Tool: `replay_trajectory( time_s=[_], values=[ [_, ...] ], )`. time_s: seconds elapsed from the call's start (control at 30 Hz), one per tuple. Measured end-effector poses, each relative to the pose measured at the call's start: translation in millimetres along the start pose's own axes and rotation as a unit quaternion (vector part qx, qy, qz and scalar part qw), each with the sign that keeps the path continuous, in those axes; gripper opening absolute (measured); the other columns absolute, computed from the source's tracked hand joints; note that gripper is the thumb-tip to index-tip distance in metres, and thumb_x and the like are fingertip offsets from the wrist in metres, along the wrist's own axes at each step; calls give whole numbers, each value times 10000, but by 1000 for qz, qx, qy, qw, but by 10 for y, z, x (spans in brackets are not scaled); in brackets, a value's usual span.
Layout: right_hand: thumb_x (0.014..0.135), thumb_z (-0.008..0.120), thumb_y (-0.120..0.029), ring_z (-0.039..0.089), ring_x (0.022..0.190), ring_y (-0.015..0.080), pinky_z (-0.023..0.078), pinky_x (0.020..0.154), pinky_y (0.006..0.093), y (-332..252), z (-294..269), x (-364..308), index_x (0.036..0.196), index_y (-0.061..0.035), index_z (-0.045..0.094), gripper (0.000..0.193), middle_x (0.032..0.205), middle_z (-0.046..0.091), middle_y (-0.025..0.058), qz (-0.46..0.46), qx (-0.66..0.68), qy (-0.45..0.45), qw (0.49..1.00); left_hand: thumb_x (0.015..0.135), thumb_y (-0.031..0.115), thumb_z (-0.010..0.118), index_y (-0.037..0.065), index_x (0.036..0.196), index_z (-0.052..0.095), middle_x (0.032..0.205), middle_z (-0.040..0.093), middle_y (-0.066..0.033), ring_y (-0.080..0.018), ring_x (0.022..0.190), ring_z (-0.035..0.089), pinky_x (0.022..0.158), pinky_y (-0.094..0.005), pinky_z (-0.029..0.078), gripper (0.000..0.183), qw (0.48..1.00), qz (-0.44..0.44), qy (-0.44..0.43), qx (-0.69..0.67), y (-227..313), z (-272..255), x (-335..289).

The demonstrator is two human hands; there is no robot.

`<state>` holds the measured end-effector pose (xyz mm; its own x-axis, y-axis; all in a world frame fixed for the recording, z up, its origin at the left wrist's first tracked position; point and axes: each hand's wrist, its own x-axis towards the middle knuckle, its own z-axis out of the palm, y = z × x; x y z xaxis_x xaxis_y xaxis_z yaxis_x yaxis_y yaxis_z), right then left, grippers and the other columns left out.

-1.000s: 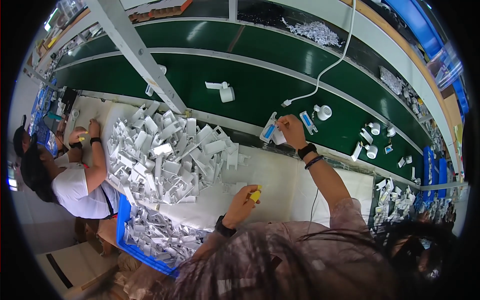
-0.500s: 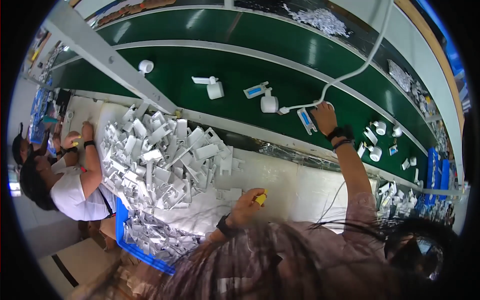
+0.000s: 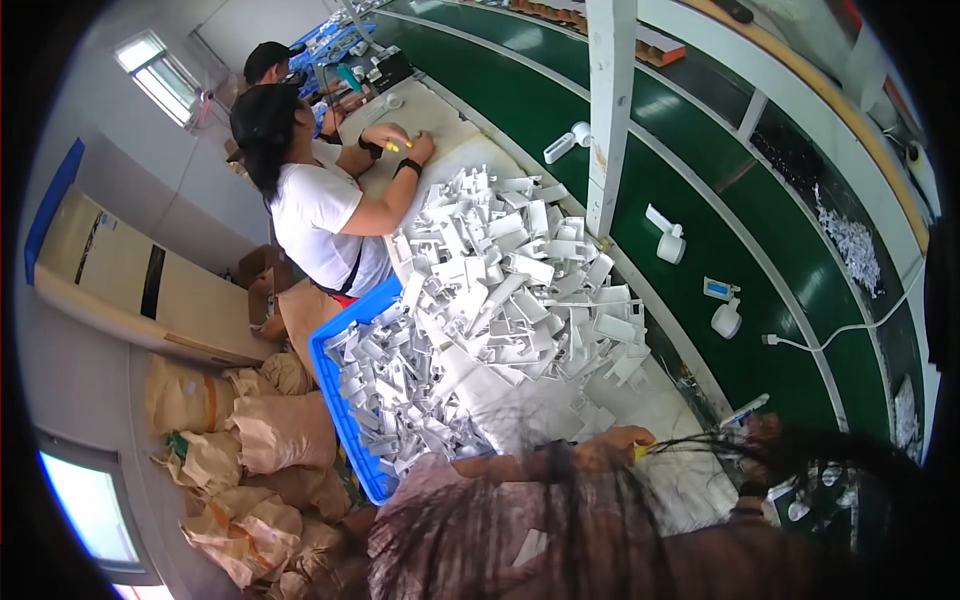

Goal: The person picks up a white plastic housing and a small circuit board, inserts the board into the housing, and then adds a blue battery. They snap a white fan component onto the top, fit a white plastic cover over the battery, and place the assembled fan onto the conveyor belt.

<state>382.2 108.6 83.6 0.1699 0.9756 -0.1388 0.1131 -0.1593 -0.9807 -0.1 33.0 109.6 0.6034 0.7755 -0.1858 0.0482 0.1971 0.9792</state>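
My left hand (image 3: 612,443) is over the worktable by the pile of parts, its fingers curled together with yellow on the tips; strands of hair cross it, and anything inside is hidden. My right hand (image 3: 762,432), at the near edge of the green belt, is largely covered by dark hair. It grips a white plastic bracket (image 3: 745,410) with a bit of blue on it, held tilted. A large heap of white plastic brackets (image 3: 520,285) covers the table to the left of my hands. A blue bin (image 3: 330,385) full of similar parts adjoins the heap.
Along the green belt (image 3: 690,310) lie white round-headed units (image 3: 727,318), with a white cable (image 3: 850,340) beyond. A white post (image 3: 608,120) rises at the table's far edge. A co-worker in a white shirt (image 3: 325,215) works at left. Brown sacks (image 3: 285,430) are piled on the floor.
The view has swung left, bringing the sacks and more of the co-worker into sight. My right hand has come away from the belt surface with the bracket, which is now tilted.
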Motion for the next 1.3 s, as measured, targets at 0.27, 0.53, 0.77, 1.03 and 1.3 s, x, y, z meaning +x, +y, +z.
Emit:
replay_trajectory(
  time_s=[0.27,0.53,0.77,1.03,1.3],
  values=[
    [863,586,-37,596,631,163,486,631,290,-1270,1489,-1542,789,-35,486,124,720,564,62,26,114,-150,982,830,284,686,25,1396,330,1357,383,-205,-359,1244,385,1051,-397,318,716,930,266,194,165,402,51,-270],
    [850,630,-41,528,680,72,418,622,235,-1346,1631,-1874,798,-33,514,128,767,537,14,-29,68,-249,966,834,384,675,4,1310,413,1055,571,-195,-312,912,575,813,-381,458,663,986,158,-32,45,606,72,-593],
    [894,624,-95,531,663,73,436,618,235,-1442,1598,-2061,871,-8,569,106,734,583,7,-16,3,-285,958,955,249,530,-2,1273,441,1018,576,-150,-235,900,566,804,-359,465,415,957,274,47,86,367,174,-597],
    [866,674,-119,539,558,82,439,525,238,-1524,1800,-2256,875,14,640,138,663,600,39,-55,-137,-268,952,949,98,442,48,1221,510,822,525,-12,-64,619,472,540,-211,399,285,996,68,-31,-39,1045,-3,-912],
    [830,677,-99,567,744,274,424,598,364,-1677,1821,-2304,1035,-45,635,216,772,597,102,-304,-311,-100,895,999,147,410,12,1223,500,913,590,-38,-90,675,518,636,-229,429,277,996,86,-20,-8,1015,-80,-934]
  ],
)
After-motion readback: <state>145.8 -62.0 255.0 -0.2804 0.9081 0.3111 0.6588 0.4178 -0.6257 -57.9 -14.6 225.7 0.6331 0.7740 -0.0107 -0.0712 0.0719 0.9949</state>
